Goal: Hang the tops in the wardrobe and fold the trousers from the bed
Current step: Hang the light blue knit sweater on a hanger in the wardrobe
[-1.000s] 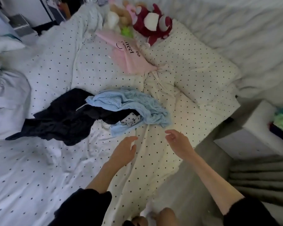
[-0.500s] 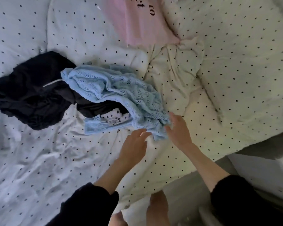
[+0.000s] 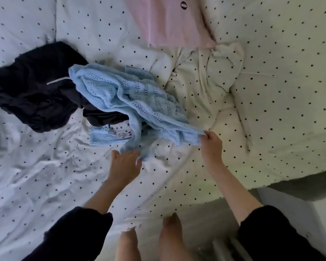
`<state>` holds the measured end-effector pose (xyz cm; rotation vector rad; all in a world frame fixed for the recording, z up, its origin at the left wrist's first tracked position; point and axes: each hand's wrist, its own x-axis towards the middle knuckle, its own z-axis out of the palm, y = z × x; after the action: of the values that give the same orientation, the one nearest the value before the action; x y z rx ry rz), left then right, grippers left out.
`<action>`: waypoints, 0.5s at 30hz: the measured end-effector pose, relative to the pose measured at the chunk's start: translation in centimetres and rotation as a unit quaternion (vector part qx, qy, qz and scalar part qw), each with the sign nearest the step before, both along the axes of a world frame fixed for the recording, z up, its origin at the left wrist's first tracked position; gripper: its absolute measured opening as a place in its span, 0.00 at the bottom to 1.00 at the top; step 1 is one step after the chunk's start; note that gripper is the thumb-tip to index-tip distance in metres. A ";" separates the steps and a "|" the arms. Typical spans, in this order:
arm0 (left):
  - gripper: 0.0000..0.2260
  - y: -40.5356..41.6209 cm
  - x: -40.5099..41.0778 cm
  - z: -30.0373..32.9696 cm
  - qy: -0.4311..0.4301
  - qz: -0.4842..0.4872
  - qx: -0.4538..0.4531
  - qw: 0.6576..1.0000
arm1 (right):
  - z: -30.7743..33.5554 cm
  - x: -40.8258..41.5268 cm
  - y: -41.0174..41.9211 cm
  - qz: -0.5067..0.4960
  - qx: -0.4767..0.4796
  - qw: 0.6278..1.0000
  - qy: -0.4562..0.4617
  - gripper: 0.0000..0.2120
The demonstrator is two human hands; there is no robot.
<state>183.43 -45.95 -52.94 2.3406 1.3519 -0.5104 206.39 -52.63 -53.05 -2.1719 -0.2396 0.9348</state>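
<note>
A light blue knitted top (image 3: 132,98) lies crumpled on the dotted white duvet (image 3: 45,176), partly over a black garment (image 3: 34,87). My right hand (image 3: 210,146) pinches the top's near right edge and lifts it slightly. My left hand (image 3: 125,164) grips the top's lower hanging part with curled fingers. A small white piece with dark stars (image 3: 120,131) peeks out under the blue knit. A pink top with black lettering (image 3: 169,21) lies farther back, apart from both hands.
A dotted pillow (image 3: 280,81) lies to the right on the bed. The bed's edge runs along the lower right, with grey floor (image 3: 205,223) and a white bedside unit (image 3: 309,219) beyond it. My bare feet (image 3: 169,240) stand beside the bed.
Both hands reached forward from above the duvet to the blue top and took hold of its near edge. My right hand has pulled that edge out to the right.
</note>
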 end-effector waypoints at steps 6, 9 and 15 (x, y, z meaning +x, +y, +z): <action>0.19 0.2 -4.0 1.6 0.120 0.029 -0.042 0.991 | 1.7 1.1 -0.8 -0.034 -0.006 0.997 -0.063 0.12; 0.22 0.8 -2.6 1.6 0.020 0.062 0.009 0.998 | 1.0 1.0 -1.2 0.042 -0.100 0.989 -0.099 0.13; 0.28 6.4 1.2 0.8 -0.083 0.092 0.127 0.984 | 0.3 -1.2 0.4 0.244 -0.157 0.930 -0.227 0.21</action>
<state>184.67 -39.58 -52.17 2.3583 1.6116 -0.0886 205.20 -52.24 -52.75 -2.6747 -0.9486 0.7458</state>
